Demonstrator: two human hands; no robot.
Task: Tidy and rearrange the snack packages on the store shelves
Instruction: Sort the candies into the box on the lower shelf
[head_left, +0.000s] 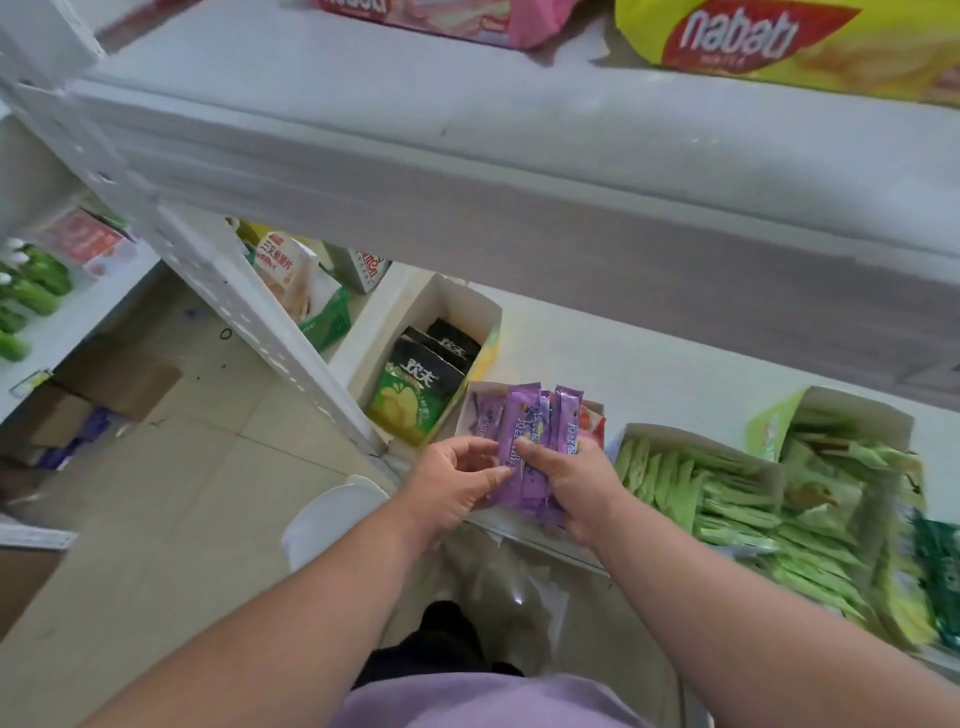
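A bundle of purple snack sachets (524, 441) stands upright over a small open display box (480, 402) at the front edge of the lower shelf (649, 364). My right hand (571, 480) grips the bundle from the right, thumb across its front. My left hand (457, 475) pinches the bundle's lower left edge with its fingertips. The sachets' lower ends are hidden behind my fingers.
Left of the purple box stands a white box of black-and-green packets (423, 384). To the right lie open boxes of green sachets (717, 499). The upper shelf (519, 156) overhangs, carrying a yellow Nabati pack (779, 41) and a pink pack (467, 15). Cardboard boxes (104, 395) sit on the floor.
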